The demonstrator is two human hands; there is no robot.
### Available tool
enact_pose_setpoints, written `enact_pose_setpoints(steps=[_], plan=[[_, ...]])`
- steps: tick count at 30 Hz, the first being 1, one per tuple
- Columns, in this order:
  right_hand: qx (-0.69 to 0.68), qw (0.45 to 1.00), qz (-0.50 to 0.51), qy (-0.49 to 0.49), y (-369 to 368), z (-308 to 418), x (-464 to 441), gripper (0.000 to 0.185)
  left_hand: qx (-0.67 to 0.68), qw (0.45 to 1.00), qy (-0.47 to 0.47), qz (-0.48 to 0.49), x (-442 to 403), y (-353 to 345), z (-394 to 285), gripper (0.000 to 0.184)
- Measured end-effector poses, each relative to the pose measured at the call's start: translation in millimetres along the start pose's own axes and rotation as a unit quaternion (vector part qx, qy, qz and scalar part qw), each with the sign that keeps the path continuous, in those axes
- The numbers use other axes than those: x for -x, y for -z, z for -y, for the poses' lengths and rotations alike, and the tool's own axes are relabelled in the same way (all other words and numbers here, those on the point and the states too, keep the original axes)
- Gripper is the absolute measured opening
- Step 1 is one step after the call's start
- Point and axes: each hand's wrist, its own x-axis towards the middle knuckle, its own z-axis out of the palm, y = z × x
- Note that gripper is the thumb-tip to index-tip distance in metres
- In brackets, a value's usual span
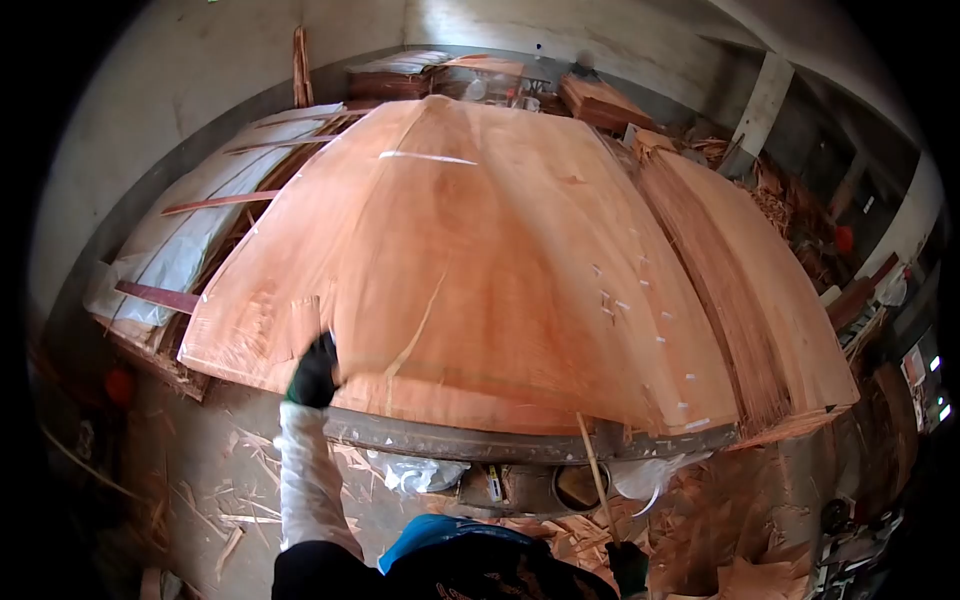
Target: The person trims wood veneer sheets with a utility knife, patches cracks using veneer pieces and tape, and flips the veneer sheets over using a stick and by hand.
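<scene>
A large reddish-brown wood veneer sheet (470,270) lies over a wide stack on a low table, its front part smeared by motion. My left hand (316,372), in a dark glove with a green cuff, is closed at the sheet's front left edge and appears to grip it; the fingertips are blurred. Down at the lower right, my right hand (627,568), also dark-gloved, is closed around the lower end of a thin wooden stick (594,465). The stick's upper tip reaches the stack's front edge.
Another veneer stack (750,270) stands to the right. On the left is a plastic-covered stack (215,200) with wooden strips across it. Veneer scraps (700,530) litter the floor. A round container (580,487) and a plastic bag (415,472) sit below the table edge (480,442).
</scene>
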Motion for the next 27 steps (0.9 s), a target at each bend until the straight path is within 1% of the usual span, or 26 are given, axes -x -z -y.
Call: enact_pose_setpoints(steps=[1,2,3,4,5,6,7,8,10,11,12,13,14,15,16,18,19,20,21,22,23,24,25,26,27], plan=[[0.144,0.979,-0.033,0.140,-19.1,-23.3,-7.8,0.010,0.005,0.999,0.017,0.046,44.7,-31.8,19.0,0.038],[0.101,0.986,-0.020,0.131,-28.3,-20.5,-13.8,0.018,0.009,0.995,0.034,0.092,89.0,-63.4,37.4,0.038],[0.060,0.991,-0.009,0.121,-34.9,-1.2,-22.1,0.028,0.218,0.951,0.165,0.142,104.9,-80.8,33.3,0.036],[-0.013,0.994,0.031,0.107,-19.0,50.5,-26.7,0.016,0.394,0.854,0.310,0.137,120.7,-98.4,29.2,0.034],[-0.085,0.990,0.070,0.092,-0.2,101.1,-29.7,0.022,0.647,0.563,0.505,0.097,130.0,-121.9,25.1,0.031],[-0.043,0.983,0.041,0.176,2.1,119.5,-34.7,0.025,0.611,0.619,0.480,0.111,133.2,-140.6,20.3,0.023],[-0.001,0.965,0.012,0.261,4.7,129.3,-40.0,0.028,0.575,0.675,0.442,0.139,127.1,-143.6,6.4,0.020],[-0.026,0.955,-0.002,0.294,6.5,131.0,-46.3,0.029,0.533,0.726,0.402,0.162,119.3,-144.8,-9.1,0.017],[-0.028,0.969,0.051,0.239,35.2,159.5,-42.7,0.035,0.601,0.630,0.470,0.144,90.1,-139.9,-47.2,0.016],[-0.032,0.974,0.075,0.209,45.3,166.7,-41.8,0.038,0.591,0.625,0.478,0.178,85.3,-153.4,-51.0,0.018],[-0.034,0.973,0.088,0.210,48.8,161.4,-44.6,0.039,0.592,0.618,0.491,0.162,62.2,-142.5,-76.1,0.019],[-0.053,0.967,0.076,0.238,37.2,143.8,-56.2,0.039,0.593,0.610,0.504,0.147,42.4,-130.5,-100.3,0.020],[-0.070,0.959,0.065,0.267,34.5,145.0,-66.7,0.039,0.615,0.602,0.485,0.153,44.4,-154.8,-99.2,0.019],[0.010,0.929,-0.004,0.371,36.8,145.1,-78.5,0.038,0.636,0.593,0.467,0.160,46.8,-178.8,-101.9,0.019],[-0.014,0.917,-0.030,0.399,43.0,148.5,-92.6,0.037,0.655,0.570,0.460,0.187,33.3,-177.4,-114.5,0.015],[-0.066,0.884,-0.085,0.455,50.2,143.6,-121.5,0.035,0.688,0.523,0.481,0.147,17.2,-190.8,-146.6,0.017],[-0.193,0.915,-0.015,0.355,58.3,135.5,-127.7,0.031,0.703,0.500,0.490,0.125,7.1,-197.7,-162.1,0.018],[-0.313,0.916,0.056,0.246,69.4,124.0,-133.1,0.029,0.699,0.505,0.493,0.117,-2.0,-209.0,-177.3,0.018],[-0.422,0.888,0.126,0.130,82.7,110.6,-139.4,0.031,0.679,0.569,0.449,0.117,-3.8,-234.9,-184.8,0.018],[-0.451,0.872,0.137,0.129,101.4,99.8,-144.6,0.032,0.656,0.629,0.401,0.117,-2.7,-269.4,-188.8,0.017],[-0.480,0.855,0.147,0.128,120.1,88.9,-149.8,0.033,0.649,0.636,0.400,0.119,-13.9,-281.0,-207.2,0.017],[-0.559,0.807,0.177,0.068,137.7,72.3,-155.6,0.033,0.642,0.643,0.399,0.122,-25.3,-292.2,-225.9,0.017],[-0.631,0.748,0.205,0.008,153.5,54.8,-161.6,0.034,0.653,0.599,0.446,0.127,-51.8,-277.7,-259.4,0.017],[-0.576,0.788,0.198,0.092,168.5,36.8,-170.4,0.034,0.661,0.554,0.489,0.131,-74.8,-274.7,-289.5,0.017],[-0.570,0.796,0.201,0.021,178.1,16.7,-183.6,0.034,0.558,0.742,0.328,0.175,-78.6,-304.7,-290.7,0.019]])
